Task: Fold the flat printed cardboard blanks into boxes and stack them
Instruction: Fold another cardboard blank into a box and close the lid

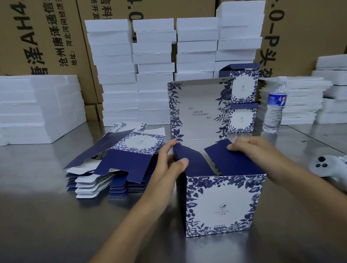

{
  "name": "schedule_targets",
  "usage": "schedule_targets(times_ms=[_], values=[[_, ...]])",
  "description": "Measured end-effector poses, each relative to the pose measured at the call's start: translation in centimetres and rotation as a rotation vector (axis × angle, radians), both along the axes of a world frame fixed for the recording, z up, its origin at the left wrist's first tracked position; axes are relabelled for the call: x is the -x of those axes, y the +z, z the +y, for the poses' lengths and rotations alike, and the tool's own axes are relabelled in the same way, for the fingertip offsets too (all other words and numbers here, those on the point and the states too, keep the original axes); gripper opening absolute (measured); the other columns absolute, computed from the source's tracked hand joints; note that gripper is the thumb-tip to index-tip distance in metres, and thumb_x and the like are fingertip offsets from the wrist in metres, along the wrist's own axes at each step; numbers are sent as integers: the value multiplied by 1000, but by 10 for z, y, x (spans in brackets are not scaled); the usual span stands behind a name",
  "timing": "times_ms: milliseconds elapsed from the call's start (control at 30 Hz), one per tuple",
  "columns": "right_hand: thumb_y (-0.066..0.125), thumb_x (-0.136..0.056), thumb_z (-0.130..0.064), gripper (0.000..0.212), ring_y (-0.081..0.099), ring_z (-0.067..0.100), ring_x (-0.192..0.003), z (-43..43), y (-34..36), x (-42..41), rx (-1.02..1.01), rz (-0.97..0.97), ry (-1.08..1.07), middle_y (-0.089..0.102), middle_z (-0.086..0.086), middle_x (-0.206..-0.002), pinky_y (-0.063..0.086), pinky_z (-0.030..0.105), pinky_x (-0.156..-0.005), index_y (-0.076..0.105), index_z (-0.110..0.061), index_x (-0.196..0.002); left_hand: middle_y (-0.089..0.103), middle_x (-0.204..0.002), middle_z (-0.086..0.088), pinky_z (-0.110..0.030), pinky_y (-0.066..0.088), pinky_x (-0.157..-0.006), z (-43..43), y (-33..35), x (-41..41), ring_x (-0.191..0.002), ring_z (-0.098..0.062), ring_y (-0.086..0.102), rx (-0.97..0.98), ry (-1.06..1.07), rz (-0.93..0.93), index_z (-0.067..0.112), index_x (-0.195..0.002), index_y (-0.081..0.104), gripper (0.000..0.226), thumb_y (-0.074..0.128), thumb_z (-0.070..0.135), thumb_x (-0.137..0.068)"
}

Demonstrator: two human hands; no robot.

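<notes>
Fingers (237, 146) press right flap (234, 162), pinch left flap (196, 167).

A bare steel table (53, 228) carries everything. At its far side stand four tall stacks of white foam blocks (155, 72), with a lower, wider pile of white foam slabs (26, 109) at far left and further white foam stacks (337, 94) at far right. Behind them rise brown corrugated cartons (33, 34) printed with black characters. A clear plastic water bottle (276, 108) stands upright at right. A white handheld controller (329, 168) lies near the right edge.
</notes>
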State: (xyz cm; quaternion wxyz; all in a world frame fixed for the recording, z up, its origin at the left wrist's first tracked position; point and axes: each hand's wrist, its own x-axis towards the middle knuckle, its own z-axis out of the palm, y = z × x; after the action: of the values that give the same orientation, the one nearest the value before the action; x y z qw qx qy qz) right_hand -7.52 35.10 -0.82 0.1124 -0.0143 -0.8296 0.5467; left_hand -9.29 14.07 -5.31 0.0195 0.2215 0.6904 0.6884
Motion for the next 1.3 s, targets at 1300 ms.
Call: schedule_targets(times_ms=[1300], values=[[53, -90, -13, 27, 44, 27, -56, -2, 1, -16, 72, -53, -31, 52, 19, -66, 33, 26, -51, 63, 6, -75, 44, -87, 61, 9, 35, -64, 2, -2, -1, -86, 39, 40, -29, -47, 27, 60, -117, 38, 44, 47, 55, -74]])
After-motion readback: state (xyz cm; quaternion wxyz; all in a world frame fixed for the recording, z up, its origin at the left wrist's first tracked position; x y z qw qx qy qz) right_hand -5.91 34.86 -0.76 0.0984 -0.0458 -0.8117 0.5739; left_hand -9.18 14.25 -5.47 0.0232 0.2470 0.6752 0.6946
